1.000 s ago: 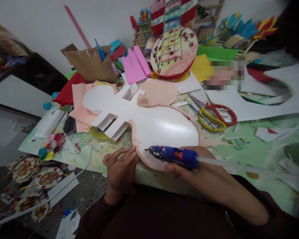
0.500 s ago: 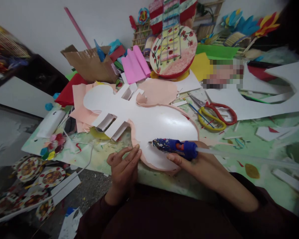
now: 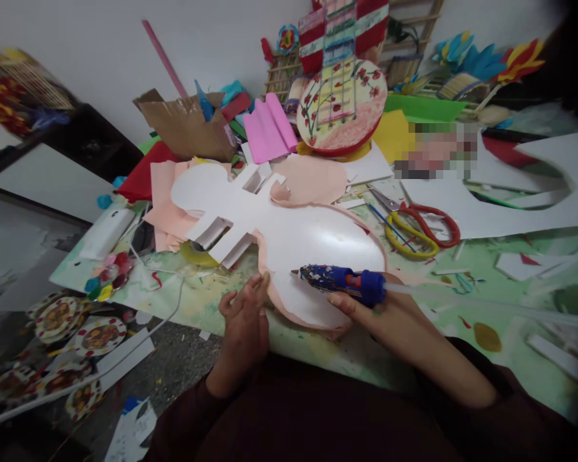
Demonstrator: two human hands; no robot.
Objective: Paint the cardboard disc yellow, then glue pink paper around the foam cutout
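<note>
A large white cardboard cutout [image 3: 298,240] with a pink paper backing lies on the table [image 3: 462,301] in front of me. My right hand [image 3: 380,314] grips a blue glue gun [image 3: 341,281] lying sideways, its nozzle pointing left over the cutout's near edge. A clear glue stick runs out of its back to the right. My left hand [image 3: 243,321] rests at the cutout's left rim, fingers stretched out and touching the pink edge, holding nothing.
Red and yellow scissors [image 3: 417,224] lie right of the cutout. Pink paper [image 3: 267,128], a torn cardboard box [image 3: 187,125], a round painted plate [image 3: 341,106] and white sheets [image 3: 501,199] crowd the back. Pom-poms [image 3: 108,279] sit at the left table edge; patterned plates [image 3: 77,340] lie on the floor.
The glue gun and my right hand have shifted slightly right and up along the cutout's edge. My left hand has slid up, its fingertips now on the pink rim.
</note>
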